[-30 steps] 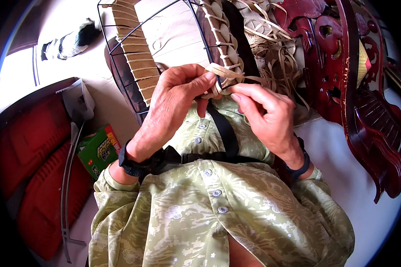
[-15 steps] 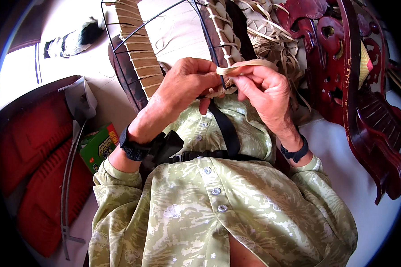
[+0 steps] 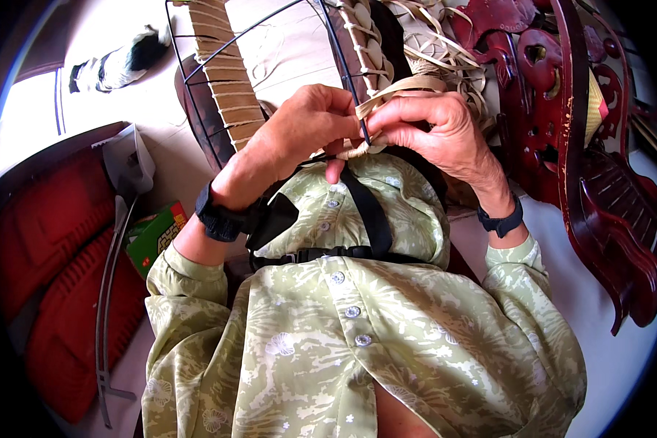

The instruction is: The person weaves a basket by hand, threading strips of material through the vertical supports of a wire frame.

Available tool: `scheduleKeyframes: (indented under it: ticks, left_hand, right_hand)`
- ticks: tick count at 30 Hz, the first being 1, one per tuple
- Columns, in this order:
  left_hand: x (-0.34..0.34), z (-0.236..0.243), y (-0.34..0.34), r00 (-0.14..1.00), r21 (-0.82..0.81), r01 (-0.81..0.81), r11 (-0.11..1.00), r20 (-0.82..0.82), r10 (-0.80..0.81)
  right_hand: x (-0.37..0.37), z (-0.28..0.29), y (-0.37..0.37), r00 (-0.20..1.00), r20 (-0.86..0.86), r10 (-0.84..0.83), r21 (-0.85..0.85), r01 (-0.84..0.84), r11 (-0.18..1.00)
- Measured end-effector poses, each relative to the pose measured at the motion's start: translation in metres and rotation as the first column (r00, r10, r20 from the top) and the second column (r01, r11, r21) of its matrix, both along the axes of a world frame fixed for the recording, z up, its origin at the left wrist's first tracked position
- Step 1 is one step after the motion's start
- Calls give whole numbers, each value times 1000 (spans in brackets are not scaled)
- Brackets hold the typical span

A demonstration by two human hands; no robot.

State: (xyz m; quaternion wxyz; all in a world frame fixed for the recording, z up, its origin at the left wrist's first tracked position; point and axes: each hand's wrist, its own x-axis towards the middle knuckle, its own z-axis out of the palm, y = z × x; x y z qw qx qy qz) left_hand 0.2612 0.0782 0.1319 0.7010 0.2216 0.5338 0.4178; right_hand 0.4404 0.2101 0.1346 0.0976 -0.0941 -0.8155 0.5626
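Across my lap lies a black wire frame (image 3: 259, 47) with pale cord and strips wound along its sides. A flat beige strip (image 3: 409, 85) loops round the frame's near corner. My left hand (image 3: 306, 131) is closed, thumb and forefinger pinching the strip beside the wire. On the other side of that wire, my right hand (image 3: 434, 135) pinches the strip too, its fingertips partly hidden against the wrapped corner. Below the hands, a wrapped beige edge (image 3: 358, 151) runs along the frame's near end.
A heap of loose beige strips (image 3: 442, 44) lies beyond my right hand. Dark red carved wooden furniture (image 3: 580, 146) stands at the right. On the left are red plastic pieces (image 3: 73, 306), a long-handled grey tool (image 3: 113, 292), a green box (image 3: 153, 233) and a black-and-white animal (image 3: 120, 62).
My right hand has shifted slightly up and right and turned, fingers now closer over the corner. The strip's loop has risen. My left hand has stayed nearly in place.
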Motion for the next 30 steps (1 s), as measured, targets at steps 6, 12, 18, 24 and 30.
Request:
scheduleKeyframes:
  ticks: [6,12,18,24,30]
  left_hand:
    - [-4,-12,5,997,13,63,998,44,-63]
    - [-2,-22,2,986,79,36,996,159,-48]
    - [-3,-2,-11,998,110,-68,992,2,68]
    - [15,23,-34,959,190,-177,966,-186,212]
    - [38,27,-37,720,370,9,929,-647,251]
  right_hand:
    - [-2,-4,-1,987,-162,2,254,40,966]
    - [-3,-4,-10,964,-264,-20,342,113,933]
    - [-3,-1,-4,967,-253,22,414,88,906]
    - [-2,10,15,968,-172,183,521,-68,851]
    - [11,22,34,978,-113,176,586,-78,806]
